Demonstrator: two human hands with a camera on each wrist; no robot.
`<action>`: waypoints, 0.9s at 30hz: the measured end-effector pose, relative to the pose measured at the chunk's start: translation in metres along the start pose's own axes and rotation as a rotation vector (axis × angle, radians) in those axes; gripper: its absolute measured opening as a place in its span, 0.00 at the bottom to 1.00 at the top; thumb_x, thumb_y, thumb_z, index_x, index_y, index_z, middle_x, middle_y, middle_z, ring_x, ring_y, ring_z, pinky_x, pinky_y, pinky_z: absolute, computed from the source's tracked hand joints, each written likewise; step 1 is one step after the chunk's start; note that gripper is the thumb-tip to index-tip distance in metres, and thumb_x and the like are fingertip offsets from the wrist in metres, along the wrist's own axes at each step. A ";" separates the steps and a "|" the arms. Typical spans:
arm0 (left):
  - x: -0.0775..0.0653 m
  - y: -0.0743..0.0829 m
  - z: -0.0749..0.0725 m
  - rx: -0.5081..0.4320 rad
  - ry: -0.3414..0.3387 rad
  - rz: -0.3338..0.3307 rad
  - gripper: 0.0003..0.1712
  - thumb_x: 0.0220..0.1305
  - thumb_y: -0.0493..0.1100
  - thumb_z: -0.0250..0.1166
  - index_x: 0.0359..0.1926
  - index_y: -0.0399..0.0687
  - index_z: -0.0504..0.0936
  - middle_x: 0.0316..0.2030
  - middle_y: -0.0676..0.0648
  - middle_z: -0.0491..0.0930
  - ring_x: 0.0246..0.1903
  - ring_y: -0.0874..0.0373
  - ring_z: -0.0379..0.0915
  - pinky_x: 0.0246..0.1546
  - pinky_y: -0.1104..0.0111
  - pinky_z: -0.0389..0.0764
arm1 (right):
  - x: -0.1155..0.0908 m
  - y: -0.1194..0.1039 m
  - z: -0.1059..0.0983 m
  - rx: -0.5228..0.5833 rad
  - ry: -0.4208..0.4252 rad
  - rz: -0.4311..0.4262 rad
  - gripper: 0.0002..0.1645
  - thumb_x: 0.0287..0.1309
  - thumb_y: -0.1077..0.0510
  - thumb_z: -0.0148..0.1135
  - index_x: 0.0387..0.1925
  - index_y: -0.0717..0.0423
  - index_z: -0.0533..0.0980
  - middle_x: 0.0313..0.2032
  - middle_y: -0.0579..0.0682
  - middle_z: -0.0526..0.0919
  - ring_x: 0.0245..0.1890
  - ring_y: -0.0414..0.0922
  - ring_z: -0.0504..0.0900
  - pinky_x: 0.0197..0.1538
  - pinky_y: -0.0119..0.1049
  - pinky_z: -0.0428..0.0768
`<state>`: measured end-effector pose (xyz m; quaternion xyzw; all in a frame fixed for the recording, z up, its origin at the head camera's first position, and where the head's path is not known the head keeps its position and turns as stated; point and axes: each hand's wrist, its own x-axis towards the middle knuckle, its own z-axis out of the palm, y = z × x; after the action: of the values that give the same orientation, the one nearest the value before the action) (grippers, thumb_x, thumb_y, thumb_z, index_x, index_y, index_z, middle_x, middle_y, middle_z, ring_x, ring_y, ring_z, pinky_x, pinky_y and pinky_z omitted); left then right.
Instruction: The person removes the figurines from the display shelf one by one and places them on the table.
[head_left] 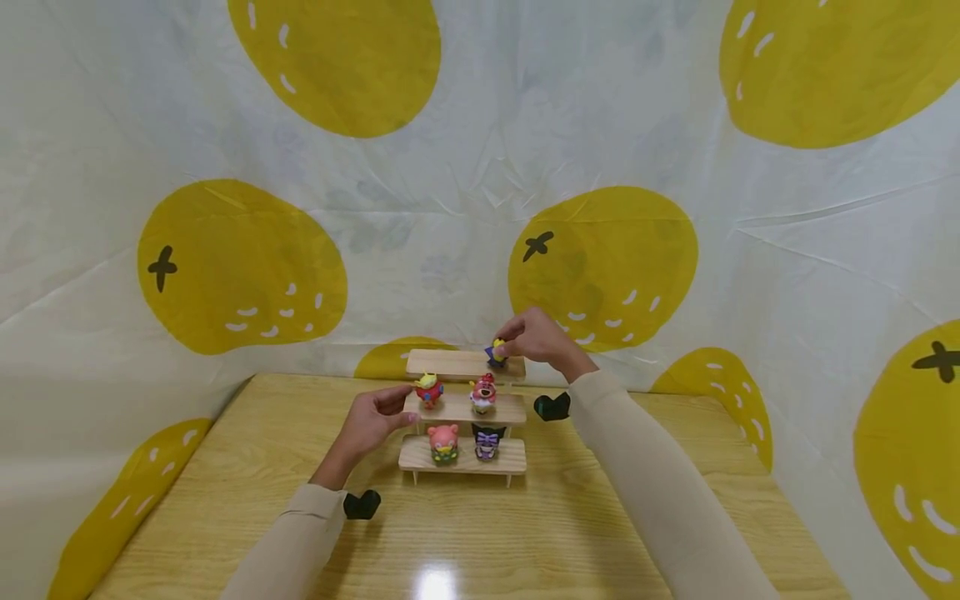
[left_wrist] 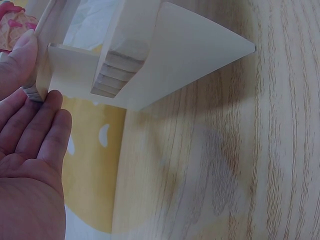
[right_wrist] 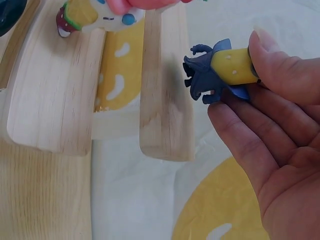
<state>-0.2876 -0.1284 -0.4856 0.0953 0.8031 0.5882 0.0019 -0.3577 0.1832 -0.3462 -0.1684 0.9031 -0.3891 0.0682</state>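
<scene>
My right hand (head_left: 536,340) pinches a small yellow and dark-blue toy figurine (right_wrist: 232,66) between thumb and fingers, close by the right end of the top board of a three-tier wooden display stand (head_left: 442,363). In the right wrist view the figurine lies sideways, its blue end toward the board edge. On the stand's left side, my left hand (head_left: 377,423) grips the end of the middle board, thumb above and fingers below. Beside that thumb stands a red figurine with a yellow-green head (head_left: 429,390). To its right on this tier is a red, pink and white figurine (head_left: 483,393).
On the lowest board sit a pink figurine (head_left: 443,443) and a black-eared purple one (head_left: 487,442). The stand rests on a wood-grain table (head_left: 450,533), with a fruit-print cloth (head_left: 465,250) hanging behind and at the sides. Black wrist-worn pieces show near each cuff.
</scene>
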 end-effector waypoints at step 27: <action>-0.002 0.001 0.000 0.009 -0.012 0.007 0.32 0.67 0.39 0.73 0.70 0.40 0.77 0.71 0.37 0.74 0.69 0.39 0.74 0.65 0.52 0.82 | -0.014 0.014 -0.015 0.050 -0.007 0.035 0.21 0.65 0.57 0.72 0.56 0.63 0.85 0.57 0.60 0.87 0.57 0.56 0.86 0.63 0.54 0.85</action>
<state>-0.2860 -0.1288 -0.4848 0.1016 0.8055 0.5838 0.0042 -0.3517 0.2078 -0.3464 -0.1522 0.8958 -0.4095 0.0822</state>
